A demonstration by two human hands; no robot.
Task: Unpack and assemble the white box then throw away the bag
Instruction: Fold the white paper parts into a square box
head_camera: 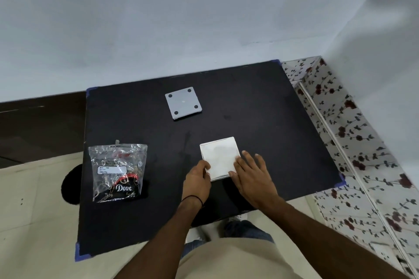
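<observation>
Both hands on the near white box piece, bag lying to the left.

The left hand (196,179) has its grip pinched on the near left corner of a white square box piece (219,157), fingers curled over its edge. The right hand (255,176) lies flat with fingers spread apart, its fingertips resting on the piece's right edge and near corner, clamped on nothing. The piece lies flat on the black desk (260,120). Well apart, toward the far side, lies a second white square piece (183,103) with four dark dots at its corners. The crumpled clear plastic bag (118,171) lies near the desk's left edge, touching neither piece.
</observation>
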